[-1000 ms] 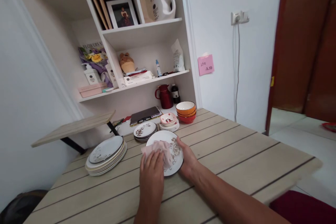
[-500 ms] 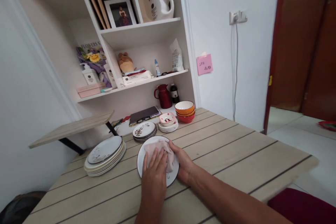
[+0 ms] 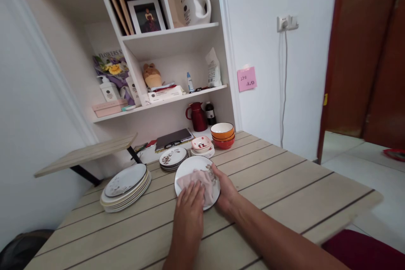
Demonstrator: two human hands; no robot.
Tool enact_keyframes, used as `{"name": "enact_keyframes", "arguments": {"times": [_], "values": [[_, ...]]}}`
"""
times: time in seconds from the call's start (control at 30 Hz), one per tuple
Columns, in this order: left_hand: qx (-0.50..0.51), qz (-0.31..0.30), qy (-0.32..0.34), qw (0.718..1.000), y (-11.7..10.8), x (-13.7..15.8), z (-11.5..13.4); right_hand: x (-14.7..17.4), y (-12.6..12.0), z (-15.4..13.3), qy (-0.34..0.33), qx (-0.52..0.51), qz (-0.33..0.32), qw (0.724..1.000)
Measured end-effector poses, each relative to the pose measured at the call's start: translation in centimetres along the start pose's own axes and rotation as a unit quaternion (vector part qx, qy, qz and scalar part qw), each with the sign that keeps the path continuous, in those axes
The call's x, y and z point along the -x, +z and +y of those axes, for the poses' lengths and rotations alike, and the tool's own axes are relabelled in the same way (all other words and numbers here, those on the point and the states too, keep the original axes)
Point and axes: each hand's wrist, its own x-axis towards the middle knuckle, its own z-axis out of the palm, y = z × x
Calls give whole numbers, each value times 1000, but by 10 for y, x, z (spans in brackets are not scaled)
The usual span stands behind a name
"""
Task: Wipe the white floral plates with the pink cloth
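A white plate [image 3: 193, 164] with a dark rim and a brown floral print is held tilted above the table. At its right edge my right hand [image 3: 226, 190] grips it, thumb over the rim and the other fingers hidden behind. My left hand [image 3: 190, 204] is closed over a pale pink cloth [image 3: 202, 177], pressing it against the plate's face. Left of my hands stands a stack of large plates [image 3: 126, 181]. Just beyond the held plate sit small floral plates [image 3: 173, 157] and a square patterned bowl [image 3: 201, 144] on little white dishes [image 3: 207, 152].
Orange and red bowls [image 3: 222, 133] are stacked at the slatted table's [image 3: 284, 185] back right. Behind stand a dark red jug [image 3: 198, 117] and a dark folder [image 3: 173, 137] with glasses on it. A raised wooden shelf [image 3: 85, 154] overhangs the left side.
The held plate has moved slightly up and right and turned, so its floral print now shows at the upper right. My left hand and the cloth have moved slightly right.
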Motion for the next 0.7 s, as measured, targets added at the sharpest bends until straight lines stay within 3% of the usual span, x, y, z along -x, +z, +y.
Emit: {"name": "enact_keyframes", "arguments": {"times": [0.17,0.33,0.53,0.7], "values": [[-22,-38,-71,996,-6,-4,1,-1,1,18,48,30,-33,998],[-58,-15,-146,987,-12,-3,0,-3,2,15,16,3,-31,999],[-24,1,-71,997,-8,1,4,-2,-2,-3,-43,-17,11,999],[40,-57,-24,997,-12,-4,11,0,-1,5,13,6,29,999]]}}
